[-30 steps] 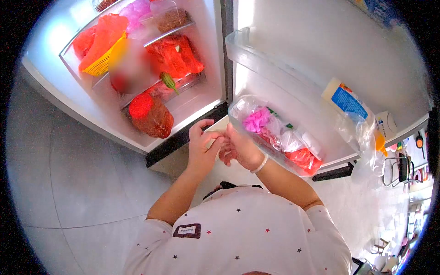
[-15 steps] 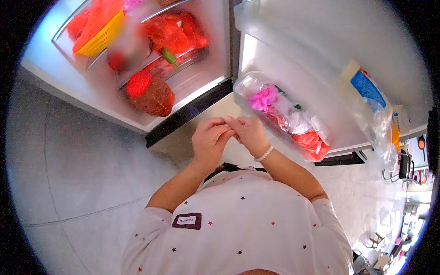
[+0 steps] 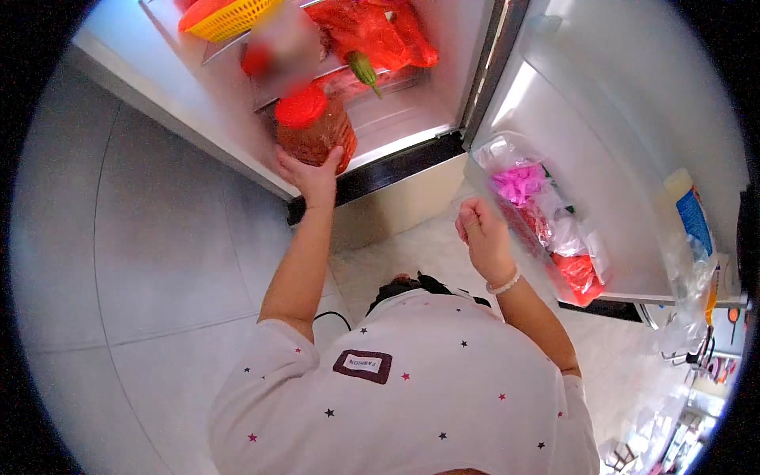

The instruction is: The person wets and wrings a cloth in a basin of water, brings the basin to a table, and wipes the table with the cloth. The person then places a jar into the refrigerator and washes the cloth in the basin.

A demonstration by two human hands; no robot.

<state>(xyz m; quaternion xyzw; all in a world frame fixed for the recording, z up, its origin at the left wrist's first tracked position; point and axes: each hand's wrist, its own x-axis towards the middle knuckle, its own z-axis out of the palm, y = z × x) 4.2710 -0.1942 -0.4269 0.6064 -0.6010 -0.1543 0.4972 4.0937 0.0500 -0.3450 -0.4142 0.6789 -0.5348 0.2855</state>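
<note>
My left hand [image 3: 312, 176] grips the lower part of a big jar [image 3: 315, 141] with a red lid and reddish-brown contents, thumb on one side and fingers on the other. The jar is in the lower part of an open fridge. My right hand [image 3: 484, 236], with a pale bead bracelet at the wrist, is curled closed beside the door bin [image 3: 532, 247]; whatever its fingers may hold is hidden. A green vegetable [image 3: 363, 70] and red plastic bags [image 3: 376, 33] lie behind the jar.
A yellow basket [image 3: 233, 19] sits on a shelf higher up. The open fridge door [image 3: 617, 158] stands to the right, its bin holding pink, clear and red bags. A bottle with a blue label [image 3: 693, 214] is farther along the door. A black sill [image 3: 404, 168] edges the fridge.
My hands were together in front of me and have parted. The left has reached forward to the jar and taken hold of it; the right has moved right. The view has shifted.
</note>
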